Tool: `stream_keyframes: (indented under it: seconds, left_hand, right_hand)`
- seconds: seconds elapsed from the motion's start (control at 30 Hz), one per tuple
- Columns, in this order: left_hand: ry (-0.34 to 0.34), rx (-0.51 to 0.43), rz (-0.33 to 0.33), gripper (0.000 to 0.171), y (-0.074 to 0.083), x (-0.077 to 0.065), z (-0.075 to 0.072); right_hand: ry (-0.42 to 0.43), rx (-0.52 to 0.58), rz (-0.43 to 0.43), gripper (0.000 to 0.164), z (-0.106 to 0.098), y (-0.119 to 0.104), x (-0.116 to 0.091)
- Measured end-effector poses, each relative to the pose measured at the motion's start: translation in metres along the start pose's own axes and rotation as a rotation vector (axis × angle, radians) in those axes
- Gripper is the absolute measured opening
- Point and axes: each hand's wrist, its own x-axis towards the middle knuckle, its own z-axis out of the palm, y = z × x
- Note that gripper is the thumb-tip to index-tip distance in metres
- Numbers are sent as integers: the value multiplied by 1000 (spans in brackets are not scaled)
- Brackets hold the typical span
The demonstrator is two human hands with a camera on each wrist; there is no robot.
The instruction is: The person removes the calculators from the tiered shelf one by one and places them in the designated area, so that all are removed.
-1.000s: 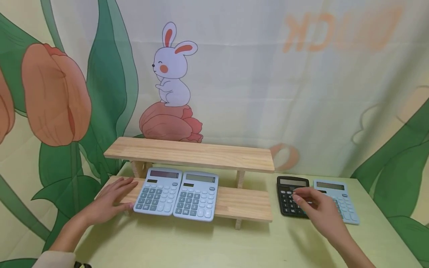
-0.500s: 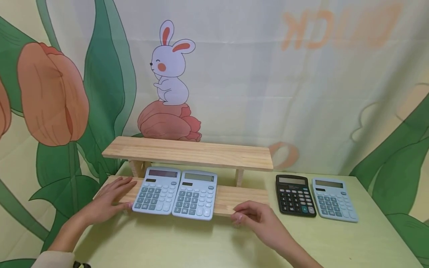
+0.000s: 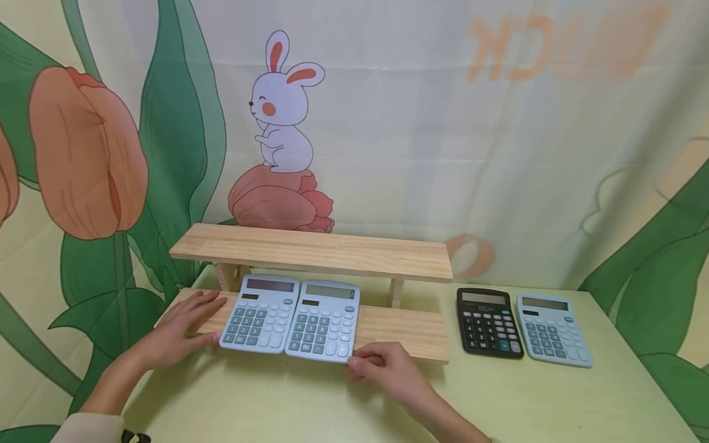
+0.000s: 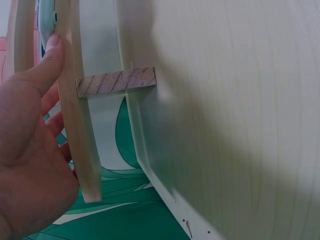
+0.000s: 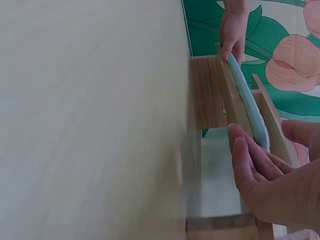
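Note:
Two light blue calculators lean side by side on the lower wooden shelf (image 3: 401, 332): a left calculator (image 3: 260, 314) and a right calculator (image 3: 324, 320). My left hand (image 3: 177, 326) rests along the shelf's left end with fingers extended, its thumb (image 4: 52, 55) touching the left calculator's lower corner. At the right calculator's lower right corner is my right hand (image 3: 393, 372), thumb and index fingertips right at the edge. From the right wrist view, its fingers (image 5: 245, 165) lie relaxed along the calculator's edge.
Above and behind runs the upper wooden shelf (image 3: 310, 249). To the right of the rack, a black calculator (image 3: 490, 323) and another light blue calculator (image 3: 554, 329) lie on the pale table (image 3: 532, 400). A printed cloth (image 3: 388, 123) hangs behind.
My right hand has moved left from over the black calculator, past the shelf's right part, to the corner of the right shelved calculator. My left hand has stayed in place.

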Motion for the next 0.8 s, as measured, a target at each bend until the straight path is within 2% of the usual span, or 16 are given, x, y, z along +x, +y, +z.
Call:
stream_keyframes:
  seconds: [0.1,0.27,0.8]
  left_hand:
    - [1,-1,-1,73,0,1,0]
    - [-3,-5,1,73,1,1,0]
    - [28,8,16,72,-4,0,4]
  right_hand:
    - [28,45,29,32,6,1,4]
    - [84,52,59,34,13,2,5]
    - [105,119,45,24,22,12,6]
